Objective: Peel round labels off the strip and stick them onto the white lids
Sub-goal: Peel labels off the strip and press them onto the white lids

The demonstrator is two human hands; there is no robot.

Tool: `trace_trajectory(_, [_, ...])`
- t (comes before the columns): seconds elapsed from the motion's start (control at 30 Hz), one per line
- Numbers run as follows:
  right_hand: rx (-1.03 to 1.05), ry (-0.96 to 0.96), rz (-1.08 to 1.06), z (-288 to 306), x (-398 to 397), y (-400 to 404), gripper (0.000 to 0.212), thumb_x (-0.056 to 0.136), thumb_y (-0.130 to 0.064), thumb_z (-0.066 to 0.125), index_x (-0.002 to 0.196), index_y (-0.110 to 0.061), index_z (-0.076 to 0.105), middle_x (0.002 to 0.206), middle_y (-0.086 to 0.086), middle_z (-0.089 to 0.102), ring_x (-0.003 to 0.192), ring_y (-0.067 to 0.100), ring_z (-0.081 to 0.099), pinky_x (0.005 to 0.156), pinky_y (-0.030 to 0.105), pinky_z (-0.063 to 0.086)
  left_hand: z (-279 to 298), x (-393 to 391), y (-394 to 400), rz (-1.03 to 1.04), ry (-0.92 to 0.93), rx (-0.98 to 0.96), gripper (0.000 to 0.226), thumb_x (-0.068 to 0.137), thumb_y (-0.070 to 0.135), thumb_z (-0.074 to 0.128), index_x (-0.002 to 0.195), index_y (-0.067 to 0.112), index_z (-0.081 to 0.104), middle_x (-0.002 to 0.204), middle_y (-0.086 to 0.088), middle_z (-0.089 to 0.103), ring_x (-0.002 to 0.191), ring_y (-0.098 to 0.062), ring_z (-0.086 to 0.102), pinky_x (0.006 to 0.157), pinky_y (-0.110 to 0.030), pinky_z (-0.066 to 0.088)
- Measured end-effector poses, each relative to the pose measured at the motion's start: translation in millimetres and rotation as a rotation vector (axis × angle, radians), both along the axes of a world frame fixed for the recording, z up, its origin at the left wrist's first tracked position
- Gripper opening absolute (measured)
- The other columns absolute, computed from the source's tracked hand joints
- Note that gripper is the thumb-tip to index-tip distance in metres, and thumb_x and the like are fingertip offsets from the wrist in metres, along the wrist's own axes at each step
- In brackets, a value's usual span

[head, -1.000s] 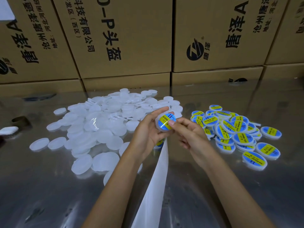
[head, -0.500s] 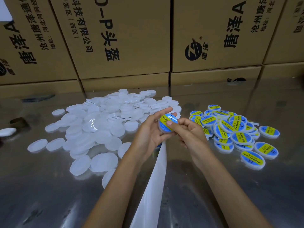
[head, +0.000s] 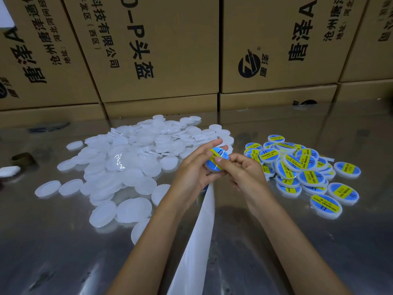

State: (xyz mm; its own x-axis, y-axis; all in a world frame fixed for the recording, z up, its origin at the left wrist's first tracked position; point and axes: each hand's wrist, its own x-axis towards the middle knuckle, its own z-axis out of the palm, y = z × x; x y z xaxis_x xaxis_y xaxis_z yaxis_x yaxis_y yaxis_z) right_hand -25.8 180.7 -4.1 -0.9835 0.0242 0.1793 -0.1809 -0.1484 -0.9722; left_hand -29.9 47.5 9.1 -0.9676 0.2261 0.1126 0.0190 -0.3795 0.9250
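Observation:
My left hand [head: 192, 169] grips a white lid [head: 217, 159] that carries a round blue and yellow label, held above the table's middle. My right hand [head: 244, 169] has its thumb pressed on that label, with the other fingers curled beside the lid. A white backing strip [head: 197, 241] hangs from under my left hand down toward me. A big heap of bare white lids [head: 131, 162] lies on the left. On the right lies a pile of labelled lids [head: 302, 167].
The table [head: 276, 252] is shiny metal. Stacked cardboard boxes [head: 159, 50] wall off the far edge. A small dark ring [head: 23, 159] and a white object [head: 8, 170] sit at the far left.
Both hands stay together on the lid. The label has been pressed flatter onto it, and the right thumb has slid across its face.

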Motion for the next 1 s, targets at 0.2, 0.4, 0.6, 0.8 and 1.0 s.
trace_trajectory(0.2, [0.002,0.0,-0.016,-3.7,-2.6,0.6,0.013,0.088,-0.015,0.072,0.081,-0.006,0.066,0.047,-0.016,0.055,0.039,-0.003,0.049,0.041,0.006,0.035,-3.4,-0.1,0.4,0.032,0.046,-0.067,0.036,0.106,0.004,0.039,0.133,0.011,0.062,0.132,-0.009,0.067,0.122,-0.03,0.064,0.1,-0.042,0.055])
trace_trajectory(0.4, [0.168,0.009,-0.169,-11.7,-11.7,-0.3,0.028,0.079,-0.03,0.082,0.067,-0.013,0.063,0.053,-0.008,0.051,0.047,0.001,0.042,0.046,0.009,0.032,-5.5,-1.3,1.4,0.059,0.047,-0.096,0.036,0.106,0.002,0.04,0.128,0.014,0.066,0.131,-0.007,0.068,0.117,-0.027,0.067,0.097,-0.04,0.056])
trace_trajectory(0.6, [0.475,0.033,-0.389,-17.6,-16.1,0.9,0.052,0.066,-0.067,0.076,0.063,-0.02,0.053,0.044,-0.021,0.045,0.047,-0.001,0.045,0.052,0.024,0.032,-5.1,-4.5,-2.6,0.033,0.015,0.051,0.034,0.105,0.003,0.04,0.132,0.006,0.06,0.134,-0.011,0.065,0.12,-0.034,0.065,0.099,-0.042,0.055])
trace_trajectory(0.8, [0.639,0.143,-0.378,-19.7,-8.2,-4.0,0.062,0.063,-0.085,0.055,0.062,-0.024,0.045,0.053,-0.021,0.049,0.053,0.006,0.045,0.053,0.028,0.031,-4.8,-3.3,0.1,-0.005,-0.035,0.121,0.035,0.106,0.008,0.037,0.135,0.001,0.056,0.135,-0.013,0.064,0.127,-0.036,0.059,0.102,-0.041,0.052])
trace_trajectory(1.0, [0.774,0.259,-0.414,-22.2,-8.3,-0.9,0.06,0.084,-0.073,0.05,0.056,-0.022,0.037,0.052,-0.006,0.045,0.054,0.012,0.043,0.05,0.03,0.031,0.8,-1.2,-1.5,-0.098,-0.106,0.159,0.043,0.106,0.021,0.036,0.136,-0.001,0.056,0.135,-0.017,0.064,0.125,-0.029,0.062,0.108,-0.044,0.048])
